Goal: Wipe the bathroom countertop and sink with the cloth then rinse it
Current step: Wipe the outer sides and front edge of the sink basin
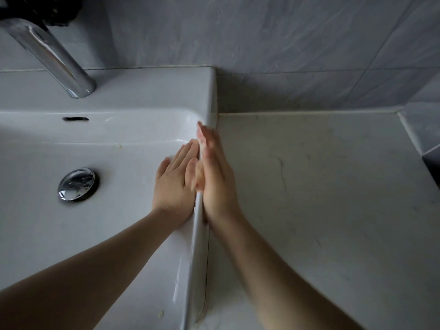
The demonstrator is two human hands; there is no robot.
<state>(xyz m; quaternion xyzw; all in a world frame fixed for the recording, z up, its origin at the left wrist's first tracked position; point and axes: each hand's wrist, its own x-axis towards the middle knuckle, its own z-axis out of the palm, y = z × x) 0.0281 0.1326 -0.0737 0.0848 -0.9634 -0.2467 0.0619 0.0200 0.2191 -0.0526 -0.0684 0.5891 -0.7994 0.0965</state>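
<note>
Grey, veined wall tiles (285, 32) back a pale, matte stone bench (333, 198) with faint dark marks. Set against the bench is a glossy white rectangular sink (107, 234) with rounded corners, under a polished chrome tap (54, 55). The left grip (175, 179) lies flat on the basin's inner right wall, fingers straight and together. The right grip (214, 179), blurred, presses edge-on along the rim's outer side, fingers straight. A domed chrome drain plug (77, 184) sits in the basin. A pale scrap between the fingertips on the rim may be the cloth (201, 146); I cannot tell.
</note>
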